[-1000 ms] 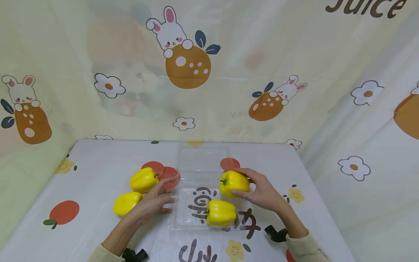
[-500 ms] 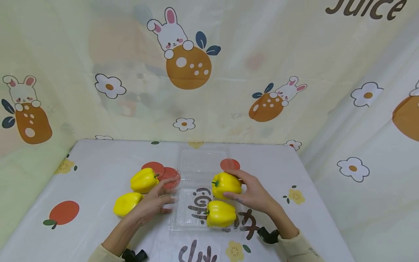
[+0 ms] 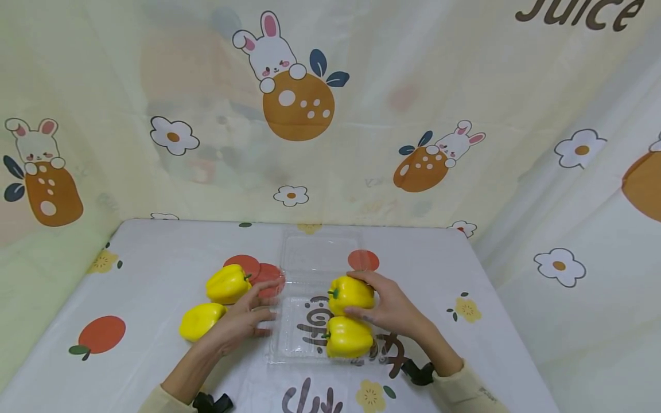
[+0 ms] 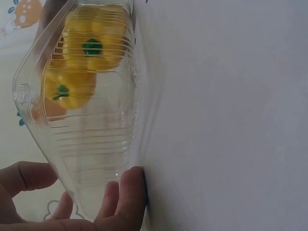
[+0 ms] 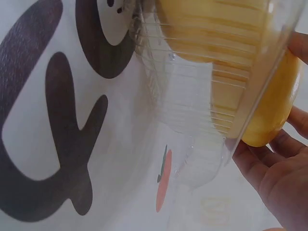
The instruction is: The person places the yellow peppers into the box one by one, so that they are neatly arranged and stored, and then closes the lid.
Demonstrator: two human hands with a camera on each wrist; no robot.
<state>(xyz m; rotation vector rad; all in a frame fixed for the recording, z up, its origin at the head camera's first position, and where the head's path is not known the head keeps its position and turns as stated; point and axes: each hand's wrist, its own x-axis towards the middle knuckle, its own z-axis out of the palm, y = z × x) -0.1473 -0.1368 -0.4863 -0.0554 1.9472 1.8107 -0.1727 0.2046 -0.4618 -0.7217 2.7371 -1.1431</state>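
Note:
My right hand [image 3: 391,304] grips a yellow bell pepper [image 3: 350,296] with a green stem, thumb on the near side and fingers on the far side. It is at the right part of a clear hinged plastic box [image 3: 287,338], directly behind another yellow bell pepper [image 3: 349,337] lying in the box. In the right wrist view the held pepper [image 5: 272,113] shows above the box's rim. My left hand [image 3: 240,321] is at the box's left side, fingers spread and fairly straight. The left wrist view has its fingertips [image 4: 132,185] right at the clear wall.
Two more yellow bell peppers, a far one [image 3: 227,284] and a near one [image 3: 201,321], lie left of the box by my left forearm. The box's clear lid [image 3: 321,252] lies folded back behind it. A white printed cloth [image 3: 155,275] covers the table; a patterned curtain hangs behind.
My right hand has carried its pepper leftward and slightly nearer, from the box's right edge to right behind the other pepper. The left hand has stayed in place.

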